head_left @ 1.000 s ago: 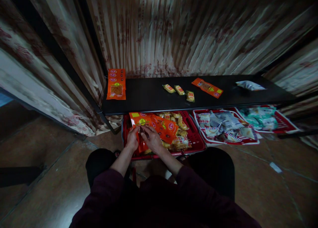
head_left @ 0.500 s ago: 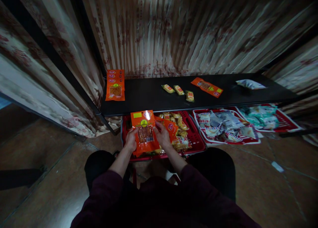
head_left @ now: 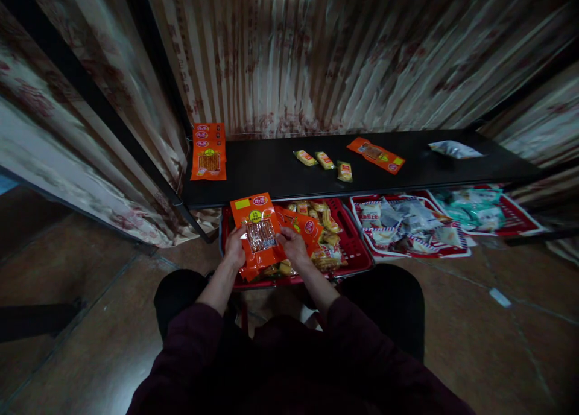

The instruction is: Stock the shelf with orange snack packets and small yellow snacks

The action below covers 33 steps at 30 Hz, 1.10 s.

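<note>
Between my two hands is an orange snack packet (head_left: 259, 229) with a clear window showing brown sticks. My left hand (head_left: 235, 248) pinches its left edge, and my right hand (head_left: 293, 246) is closed on its right edge. The packet is tilted above a red basket (head_left: 357, 246) that holds more orange packets (head_left: 311, 229) and several small yellow wrapped snacks (head_left: 332, 222). On the black shelf (head_left: 262, 177) beyond, overlapping orange packets (head_left: 208, 152) lie at the left end.
Three small yellow snacks (head_left: 324, 160), one slanted orange packet (head_left: 376, 155) and a silvery packet (head_left: 455, 149) lie along the shelf. To the right stand a basket of white and blue packets (head_left: 407, 219) and another with green packets (head_left: 479, 207). A shelf post (head_left: 158, 59) rises at left.
The orange packet in my hands has turned slightly counterclockwise and shifted a little left and away from me. Both hands have kept hold of it. The shelf items stay in place.
</note>
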### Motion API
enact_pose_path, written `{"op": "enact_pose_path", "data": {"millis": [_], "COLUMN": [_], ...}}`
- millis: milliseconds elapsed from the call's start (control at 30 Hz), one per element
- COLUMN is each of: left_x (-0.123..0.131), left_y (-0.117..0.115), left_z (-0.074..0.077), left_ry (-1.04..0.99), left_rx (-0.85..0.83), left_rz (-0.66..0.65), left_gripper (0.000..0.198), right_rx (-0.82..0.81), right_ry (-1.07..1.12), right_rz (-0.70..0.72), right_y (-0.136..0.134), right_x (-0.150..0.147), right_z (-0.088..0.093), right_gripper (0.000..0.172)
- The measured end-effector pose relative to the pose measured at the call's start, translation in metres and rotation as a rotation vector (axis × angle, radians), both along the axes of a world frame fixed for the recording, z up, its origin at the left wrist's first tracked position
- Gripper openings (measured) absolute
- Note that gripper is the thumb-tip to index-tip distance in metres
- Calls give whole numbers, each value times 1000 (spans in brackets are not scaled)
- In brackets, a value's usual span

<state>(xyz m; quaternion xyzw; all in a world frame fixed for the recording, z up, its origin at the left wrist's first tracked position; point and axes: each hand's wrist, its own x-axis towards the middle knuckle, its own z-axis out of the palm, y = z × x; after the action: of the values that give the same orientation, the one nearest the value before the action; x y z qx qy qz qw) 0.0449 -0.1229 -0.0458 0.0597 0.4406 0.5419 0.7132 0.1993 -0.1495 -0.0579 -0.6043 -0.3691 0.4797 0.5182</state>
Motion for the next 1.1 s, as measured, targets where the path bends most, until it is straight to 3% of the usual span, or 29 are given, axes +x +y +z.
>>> {"op": "enact_pose_path", "data": {"millis": [300,500,800,1100], "left_x": [-2,-1,0,-4], "left_y": [-7,-9,-8,-14], "left_z": [17,17,17,25], "left_ry": [-79,-103,-135,-161], "left_rx": [97,90,120,145], "left_rz": [-194,-206,-209,-307], "left_gripper": [33,25,24,21], "right_rx": [47,141,321,349], "right_ry": [-60,-441,-751,-725], "right_rz": [-93,-109,-86,-16], "right_y": [2,-2,-4,-10], "right_x": [3,3,1,-9], "right_z": [-3,-3,8,15], "right_gripper": [28,47,37,43]}}
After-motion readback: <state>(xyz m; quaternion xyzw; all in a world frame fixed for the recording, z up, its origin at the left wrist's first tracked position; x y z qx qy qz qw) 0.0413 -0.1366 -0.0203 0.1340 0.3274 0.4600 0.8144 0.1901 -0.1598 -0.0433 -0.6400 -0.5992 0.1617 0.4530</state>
